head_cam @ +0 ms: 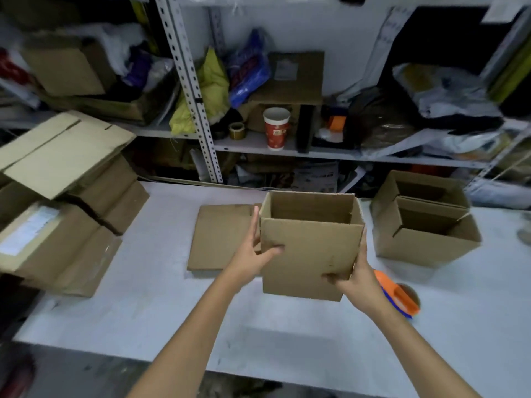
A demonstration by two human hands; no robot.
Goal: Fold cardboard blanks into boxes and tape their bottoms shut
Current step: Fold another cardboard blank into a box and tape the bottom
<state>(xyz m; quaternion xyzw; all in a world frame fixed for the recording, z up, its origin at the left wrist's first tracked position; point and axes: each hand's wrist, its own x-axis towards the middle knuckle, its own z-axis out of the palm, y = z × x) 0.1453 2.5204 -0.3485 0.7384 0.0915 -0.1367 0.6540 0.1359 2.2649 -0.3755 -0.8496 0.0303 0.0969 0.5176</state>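
Both forearms reach forward from the near edge of the desk, angled inward so the hands meet a single carton between them. Along the left edge sit stacked cartons, out of the working space. Toward the middle of the far edge lies a flat blank, probably kept there within easy reach as the next piece to fold. Just in front of it the left hand clamps the left wall of the open box, thumb pressed across the front face and fingers stretched up the side. The box is upright, mouth up, and seems lifted clear of the desk centre, since a shadow falls below it. The right hand grips the lower right corner, thumb on the front and fingers wrapped round the side, so the two hands brace opposite walls and keep the shape square. Just beside that wrist rests an orange tape dispenser, handy for sealing. Near the far right corner stand finished boxes, set close together; whether this one's bottom is taped cannot be told.
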